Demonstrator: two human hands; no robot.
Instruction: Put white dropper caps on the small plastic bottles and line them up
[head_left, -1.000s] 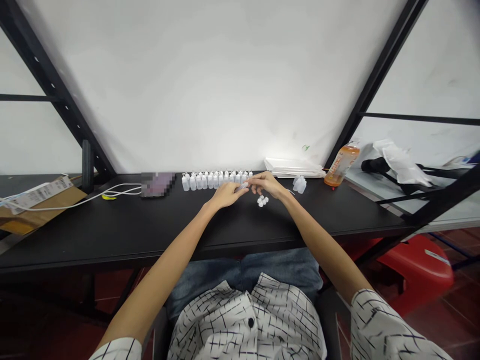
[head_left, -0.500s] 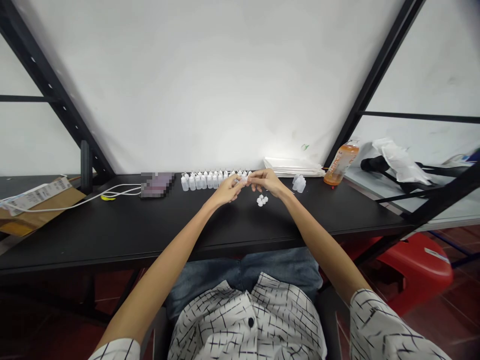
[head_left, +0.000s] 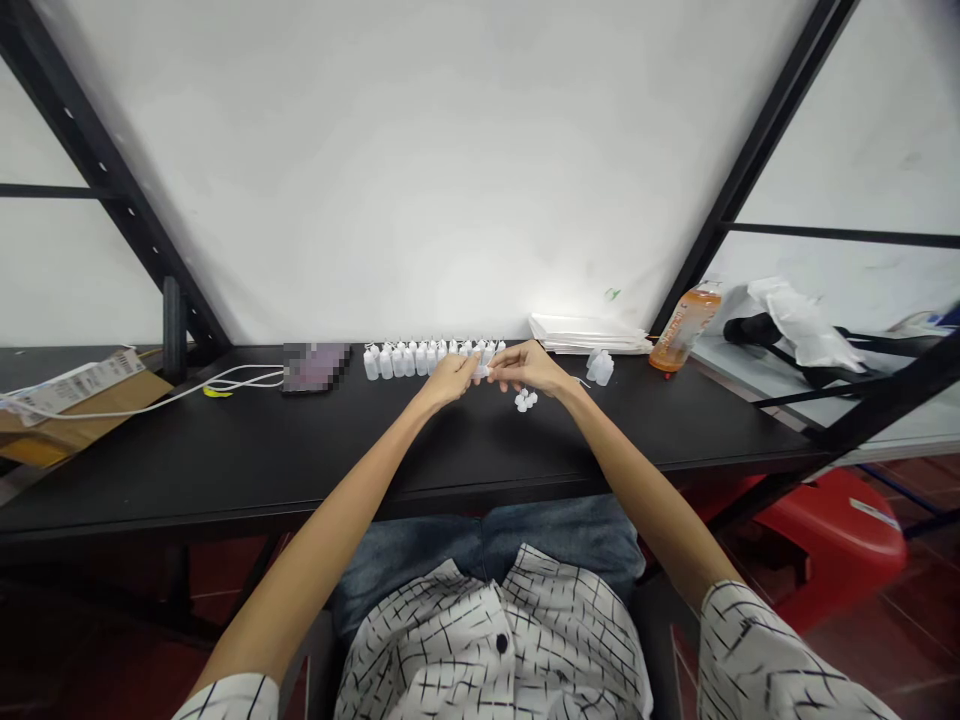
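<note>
Between my hands is a small translucent plastic bottle point(head_left: 481, 371), lying sideways. My left hand point(head_left: 452, 380) is closed around its body, while the fingers of my right hand point(head_left: 527, 367) pinch its other end, where a white cap seems to sit. The detail there is too small to make out. Several similar bottles with white tops point(head_left: 397, 360) stand in rows behind my left hand. A little heap of white caps point(head_left: 525, 400) lies just below my right hand. To its right are a few translucent bottles point(head_left: 599, 367) bunched together.
A stack of white sheets point(head_left: 585, 333) rests against the wall, beside an orange drink bottle point(head_left: 684, 327). On the left of the black table point(head_left: 300, 450) are a blurred purple item point(head_left: 313, 368), a white cable point(head_left: 180, 402) and a cardboard package point(head_left: 82, 410).
The bottle in my hands has come slightly down and left, and more of it shows. My hands keep their hold at its two ends.
</note>
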